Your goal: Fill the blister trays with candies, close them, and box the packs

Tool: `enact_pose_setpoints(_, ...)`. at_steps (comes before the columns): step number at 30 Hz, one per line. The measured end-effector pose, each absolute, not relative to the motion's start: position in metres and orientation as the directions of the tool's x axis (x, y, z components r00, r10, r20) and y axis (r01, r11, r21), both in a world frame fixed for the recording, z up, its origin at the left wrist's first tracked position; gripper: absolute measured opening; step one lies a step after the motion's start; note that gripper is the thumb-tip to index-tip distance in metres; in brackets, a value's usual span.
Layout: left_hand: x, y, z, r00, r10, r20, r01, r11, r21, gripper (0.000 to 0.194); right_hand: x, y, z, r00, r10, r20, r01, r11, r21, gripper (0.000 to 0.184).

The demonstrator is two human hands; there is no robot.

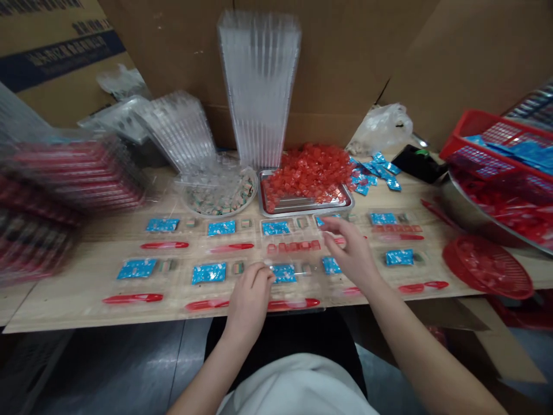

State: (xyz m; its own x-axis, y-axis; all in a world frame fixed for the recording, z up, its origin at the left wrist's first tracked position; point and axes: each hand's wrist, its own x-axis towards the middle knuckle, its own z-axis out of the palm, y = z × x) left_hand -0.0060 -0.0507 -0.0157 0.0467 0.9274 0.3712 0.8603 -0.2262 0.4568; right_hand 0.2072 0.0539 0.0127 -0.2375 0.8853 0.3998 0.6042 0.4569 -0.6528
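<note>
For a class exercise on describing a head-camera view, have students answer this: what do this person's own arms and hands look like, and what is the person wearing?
The left hand and right hand are bare, with no gloves, and no ring, watch or bracelet shows. The forearms show no sleeves. At the bottom of the view are a white garment and black clothing, both only partly visible.

Behind the tabletop (52, 302): cardboard sheets (328, 63). On it: one tall stack of clear plastic trays (259, 86); one steel tray (305, 210) heaped with red candies; one round plate (218, 199) of small sweets; loose blue packets (375, 172); one white plastic bag (382, 129); one black object (417, 164). At right: one red plastic crate (484, 135), one steel bowl (466, 210), one round red basket (488, 268).
</note>
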Motion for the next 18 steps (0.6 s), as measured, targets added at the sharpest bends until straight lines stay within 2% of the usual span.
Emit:
enact_pose_setpoints(2,-0.01,-0.051,-0.013,-0.031,0.915,0.402,0.818,-0.208,0.536,0.01,0.228,0.046,0.003,-0.192,0.911,0.366,0.627,0.4,-0.668,0.038)
enact_pose_setpoints(6,-0.014,-0.053,-0.004,-0.106,0.895,0.433,0.735,-0.222,0.641,0.009,0.237,0.03,-0.005,-0.404,0.87,0.283,0.641,0.49,-0.591,0.061)
enact_pose_setpoints(8,-0.014,-0.056,0.0,-0.127,0.879,0.46,0.716,-0.239,0.656,0.01,0.231,0.027,-0.001,-0.445,0.825,0.349,0.597,0.564,-0.571,0.06)
enact_pose_setpoints(10,-0.013,-0.061,0.002,-0.147,0.865,0.48,0.687,-0.26,0.679,0.01,0.226,0.024,0.005,-0.408,0.766,0.497,0.534,0.642,-0.551,0.051)
enact_pose_setpoints(13,-0.009,-0.065,0.011,-0.208,0.88,0.428,0.481,-0.289,0.828,0.008,0.226,0.02,0.011,-0.301,0.637,0.71,0.486,0.743,-0.46,0.042)
enact_pose_setpoints(16,-0.003,-0.06,0.031,-0.241,0.925,0.295,0.203,-0.249,0.947,0.025,0.23,0.014,0.009,-0.308,0.562,0.767,0.495,0.784,-0.375,0.046)
enact_pose_setpoints(18,-0.001,-0.052,0.045,-0.201,0.95,0.238,0.168,-0.206,0.964,0.039,0.231,0.009,0.008,-0.349,0.558,0.753,0.485,0.795,-0.365,0.05)
